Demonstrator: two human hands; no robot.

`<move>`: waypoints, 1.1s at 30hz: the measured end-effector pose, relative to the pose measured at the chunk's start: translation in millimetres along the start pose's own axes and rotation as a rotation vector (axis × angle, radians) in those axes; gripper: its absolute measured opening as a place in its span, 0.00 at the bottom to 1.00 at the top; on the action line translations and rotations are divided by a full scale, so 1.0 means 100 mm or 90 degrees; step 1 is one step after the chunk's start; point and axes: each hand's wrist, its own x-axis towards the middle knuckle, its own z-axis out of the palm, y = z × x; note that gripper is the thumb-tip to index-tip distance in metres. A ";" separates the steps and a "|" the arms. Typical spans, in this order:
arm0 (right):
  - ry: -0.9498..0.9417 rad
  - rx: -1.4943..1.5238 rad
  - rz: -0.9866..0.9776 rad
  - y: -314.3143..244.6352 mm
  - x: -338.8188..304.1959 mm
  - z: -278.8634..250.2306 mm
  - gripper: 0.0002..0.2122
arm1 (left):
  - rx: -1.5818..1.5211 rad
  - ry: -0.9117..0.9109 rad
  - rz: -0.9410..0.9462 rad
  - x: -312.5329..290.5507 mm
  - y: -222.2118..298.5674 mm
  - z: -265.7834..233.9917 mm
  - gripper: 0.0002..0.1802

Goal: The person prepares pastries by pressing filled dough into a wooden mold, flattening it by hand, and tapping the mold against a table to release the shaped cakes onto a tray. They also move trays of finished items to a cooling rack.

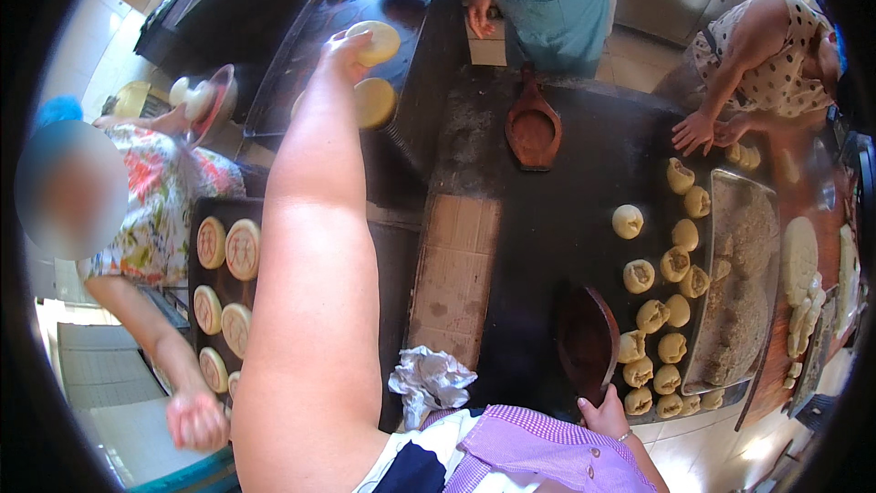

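Note:
My left arm stretches far ahead over a dark tray (415, 14). At its end my left hand (341, 53) is closed around the edge of a pale round dough cake (377, 44). Another flat dough cake (374, 103) lies on the tray just below it. Close to my body, my right hand (606, 416) grips the handle of a dark wooden mold (589, 342), which is tilted up on its side above the black table (529, 292). Several filled dough balls (639, 276) sit to the right of the mold.
A second wooden mold (533, 132) lies farther off. A clear tray of brown filling (739, 283) stands at the right. Stamped round cakes (243, 249) fill a tray at left. Crumpled foil (431, 383) and cardboard (454, 274) lie nearby. Co-workers stand left, ahead and right.

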 end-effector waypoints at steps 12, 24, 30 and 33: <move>0.012 0.118 0.046 -0.30 -0.11 -0.05 0.16 | 0.831 0.151 0.249 0.91 -0.46 0.20 0.35; 0.208 0.516 -0.189 0.94 -0.61 -0.38 0.14 | 0.477 -0.793 0.543 -3.99 -2.05 1.42 0.35; 0.210 0.532 -0.214 1.80 -0.88 -0.56 0.17 | 0.635 -0.866 0.273 -5.33 -3.54 0.81 0.62; 0.191 0.529 -0.192 2.18 -1.03 -0.53 0.16 | 0.571 -0.658 0.315 -5.75 -3.84 0.91 0.44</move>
